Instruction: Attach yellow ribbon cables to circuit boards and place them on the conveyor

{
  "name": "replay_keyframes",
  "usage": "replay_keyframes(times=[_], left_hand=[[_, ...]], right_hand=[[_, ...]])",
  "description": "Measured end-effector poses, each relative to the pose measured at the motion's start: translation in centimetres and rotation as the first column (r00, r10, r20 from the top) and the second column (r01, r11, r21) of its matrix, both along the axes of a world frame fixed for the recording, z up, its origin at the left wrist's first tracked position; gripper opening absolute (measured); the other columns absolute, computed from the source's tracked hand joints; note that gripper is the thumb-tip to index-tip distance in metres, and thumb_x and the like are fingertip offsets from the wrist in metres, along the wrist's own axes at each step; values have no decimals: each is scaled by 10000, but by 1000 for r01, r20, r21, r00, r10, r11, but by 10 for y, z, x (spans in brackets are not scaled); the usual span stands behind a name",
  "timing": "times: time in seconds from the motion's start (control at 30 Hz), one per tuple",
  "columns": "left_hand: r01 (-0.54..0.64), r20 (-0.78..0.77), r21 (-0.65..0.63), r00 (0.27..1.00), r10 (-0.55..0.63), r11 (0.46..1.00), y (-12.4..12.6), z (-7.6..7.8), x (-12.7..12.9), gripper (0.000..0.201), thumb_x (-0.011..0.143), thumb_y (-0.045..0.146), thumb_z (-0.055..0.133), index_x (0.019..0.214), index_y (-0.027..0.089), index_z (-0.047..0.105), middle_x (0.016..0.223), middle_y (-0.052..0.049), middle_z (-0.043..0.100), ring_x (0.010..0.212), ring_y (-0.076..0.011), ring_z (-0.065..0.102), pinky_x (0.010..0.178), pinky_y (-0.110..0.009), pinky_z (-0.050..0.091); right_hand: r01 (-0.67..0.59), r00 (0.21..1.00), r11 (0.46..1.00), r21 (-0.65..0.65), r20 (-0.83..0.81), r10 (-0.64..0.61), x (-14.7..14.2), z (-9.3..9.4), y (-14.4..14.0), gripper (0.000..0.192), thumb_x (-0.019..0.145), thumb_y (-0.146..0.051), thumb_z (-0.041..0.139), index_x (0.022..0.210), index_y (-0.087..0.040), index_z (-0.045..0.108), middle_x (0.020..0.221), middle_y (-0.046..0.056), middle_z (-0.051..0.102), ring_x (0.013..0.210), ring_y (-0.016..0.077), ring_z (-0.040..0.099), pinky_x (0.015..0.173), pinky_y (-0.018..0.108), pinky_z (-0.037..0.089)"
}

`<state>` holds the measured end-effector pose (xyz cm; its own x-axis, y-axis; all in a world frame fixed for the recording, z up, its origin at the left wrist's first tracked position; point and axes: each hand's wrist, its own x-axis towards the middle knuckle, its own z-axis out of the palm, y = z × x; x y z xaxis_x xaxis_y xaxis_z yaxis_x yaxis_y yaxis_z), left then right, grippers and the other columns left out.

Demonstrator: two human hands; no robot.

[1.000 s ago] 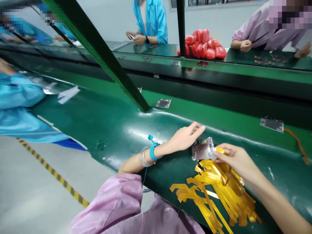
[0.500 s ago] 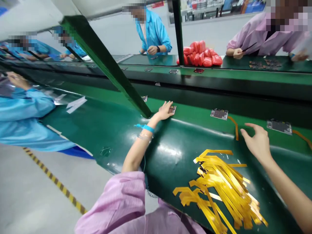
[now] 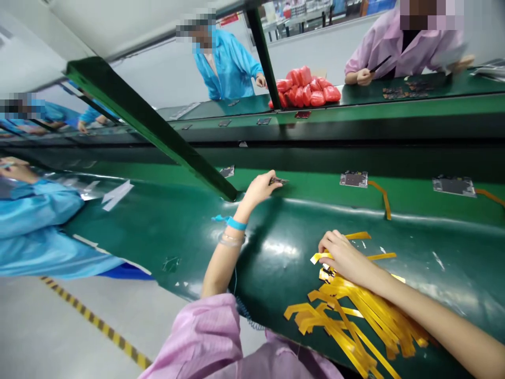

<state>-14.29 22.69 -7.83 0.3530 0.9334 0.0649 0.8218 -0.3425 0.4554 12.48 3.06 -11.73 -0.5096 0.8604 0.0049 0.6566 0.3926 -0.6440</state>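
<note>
Left hand (image 3: 260, 188) reaches forward to the far edge of the dark green mat (image 3: 158, 221), at the near side of the green conveyor belt (image 3: 315, 187). Fingers curled together, tips pinching a small dark circuit board (image 3: 278, 181) and holding it slightly off the belt; board is seen nearly edge-on, detail too small to tell. Blue wrist strap (image 3: 235, 223) and a clear bangle on that forearm; pink sleeve (image 3: 205, 337) below.

Right hand (image 3: 344, 255) rests palm down on the upper end of a heap of yellow tape strips (image 3: 355, 316) lying on the mat. Fingers bent and close together, tips pressing on one strip at the heap's top left; whether it is pinched or only touched, cannot tell.

On the belt to the right: a circuit board (image 3: 354, 179) with an orange ribbon trailing from its right side, and well beyond it another board (image 3: 453, 186) with the same kind of tail. A smaller board (image 3: 227, 171) lies left of the left hand, just beside a slanted green frame post (image 3: 150, 126).

Far side of the line: pile of red bags (image 3: 305, 92), a person in a blue coat (image 3: 226, 66), a person in a pink coat (image 3: 398, 50). A blue-sleeved arm (image 3: 35, 226) at the left edge.
</note>
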Motion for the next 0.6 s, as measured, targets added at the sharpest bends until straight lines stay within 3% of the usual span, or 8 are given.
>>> replay_keyframes(times=[0.13, 0.2, 0.3, 0.37, 0.47, 0.6], left_hand=[[91, 167, -37, 982, -83, 995, -50, 5, 33, 311, 921, 476, 626, 862, 197, 503, 786, 17, 581, 739, -156, 511, 681, -243, 385], [164, 339, -124, 934, -114, 979, -73, 8, 49, 372, 885, 515, 675, 840, 190, 500, 768, 27, 562, 729, -142, 503, 655, -228, 377], [254, 538, -275, 840, -71, 927, -105, 11, 68, 380, 863, 503, 708, 844, 180, 508, 780, 26, 553, 720, -130, 499, 636, -223, 373], [283, 568, -341, 822, -43, 896, -124, 13, 77, 371, 871, 491, 702, 838, 177, 507, 753, 34, 522, 684, -118, 470, 602, -219, 349], [327, 530, -367, 843, -93, 871, -147, 17, 89, 355, 872, 455, 705, 791, 172, 506, 692, 54, 461, 636, -101, 406, 558, -218, 288], [380, 463, -342, 864, -198, 859, -168, 26, 99, 337, 879, 389, 700, 740, 174, 481, 624, 74, 416, 598, -89, 357, 538, -224, 248]], right_hand=[[-7, 1000, 999, -38, -2, 7, -3, 0, 1, 204, 844, -71, 679, 752, -209, 561, 920, 68, 638, 953, 286, 556, 848, 432, 444], [5, 1000, 998, -60, -21, -7, 0, 6, -1, 208, 886, -89, 628, 757, -216, 525, 903, 56, 632, 950, 270, 556, 853, 422, 439], [53, 994, 991, -122, -92, -64, 11, 20, -10, 144, 1006, -184, 472, 872, -235, 473, 908, 32, 630, 895, 220, 580, 809, 370, 461], [148, 952, 966, -212, -233, -197, 20, 29, -19, 116, 1058, -268, 371, 953, -254, 418, 853, -3, 603, 804, 183, 580, 752, 325, 462], [315, 805, 891, -327, -405, -433, 32, 36, -32, 104, 1049, -373, 400, 1036, -271, 387, 706, -72, 431, 635, 150, 470, 631, 271, 402], [366, 796, 869, -334, -371, -478, 36, 37, -43, 166, 953, -392, 574, 955, -233, 526, 649, -88, 285, 570, 130, 332, 567, 261, 301]])
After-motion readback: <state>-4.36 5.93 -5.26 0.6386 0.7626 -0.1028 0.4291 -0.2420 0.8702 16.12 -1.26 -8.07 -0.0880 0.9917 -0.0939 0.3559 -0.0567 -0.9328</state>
